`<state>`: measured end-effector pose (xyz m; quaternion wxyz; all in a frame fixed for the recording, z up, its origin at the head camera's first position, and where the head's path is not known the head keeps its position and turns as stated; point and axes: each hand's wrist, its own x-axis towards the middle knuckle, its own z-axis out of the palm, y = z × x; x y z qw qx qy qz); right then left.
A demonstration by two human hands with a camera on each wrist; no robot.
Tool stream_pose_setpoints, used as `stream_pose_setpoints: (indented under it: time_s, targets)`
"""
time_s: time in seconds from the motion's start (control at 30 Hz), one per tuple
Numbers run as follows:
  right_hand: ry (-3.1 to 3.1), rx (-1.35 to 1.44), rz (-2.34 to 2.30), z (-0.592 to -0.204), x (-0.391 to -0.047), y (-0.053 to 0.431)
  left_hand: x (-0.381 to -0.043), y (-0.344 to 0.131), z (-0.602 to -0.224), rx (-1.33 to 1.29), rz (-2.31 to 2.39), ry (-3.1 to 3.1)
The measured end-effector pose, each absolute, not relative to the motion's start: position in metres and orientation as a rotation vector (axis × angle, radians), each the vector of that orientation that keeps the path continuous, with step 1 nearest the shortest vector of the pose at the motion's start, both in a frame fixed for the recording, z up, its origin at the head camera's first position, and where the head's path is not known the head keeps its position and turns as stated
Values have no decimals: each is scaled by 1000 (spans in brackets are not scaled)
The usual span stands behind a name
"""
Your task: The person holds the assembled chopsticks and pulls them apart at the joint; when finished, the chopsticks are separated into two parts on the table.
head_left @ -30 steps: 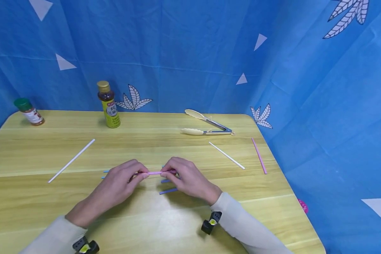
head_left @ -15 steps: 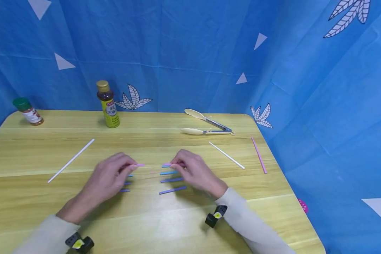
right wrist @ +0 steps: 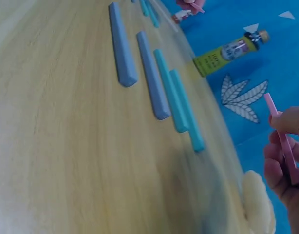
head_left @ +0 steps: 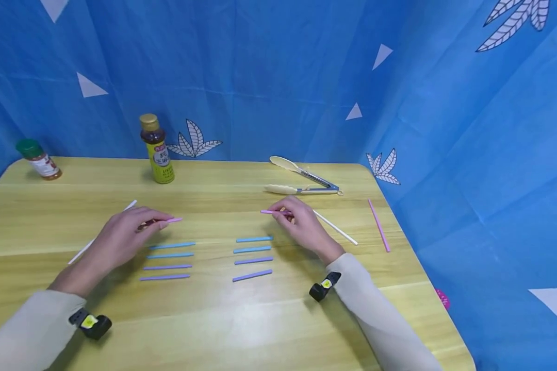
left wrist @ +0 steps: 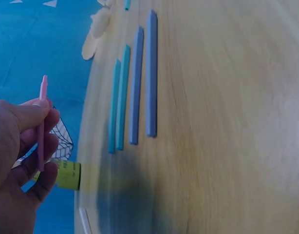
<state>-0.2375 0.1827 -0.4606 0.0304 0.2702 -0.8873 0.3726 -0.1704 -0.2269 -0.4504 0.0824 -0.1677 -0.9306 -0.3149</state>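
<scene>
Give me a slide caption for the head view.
Left hand and right hand each pinch a pink stick over a table with two columns of blue sticks and purple sticks.

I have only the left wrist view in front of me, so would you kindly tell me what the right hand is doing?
Observer: The right hand is pinching a pink stick.
Operator: Thank you. Is there also a pink stick that nobody is holding?
Observer: Yes, a loose pink stick lies near the right edge of the table.
Operator: And is there anything near the far-left corner, please?
Observer: A small green-capped jar is there.
</scene>
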Motion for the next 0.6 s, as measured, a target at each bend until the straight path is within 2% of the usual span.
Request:
stream_pose_setpoints:
  time_s: [0.6]
  targets:
    - [-2923, 971, 1015, -480, -251, 150, -194, -212, -466, -526, -815, -3050]
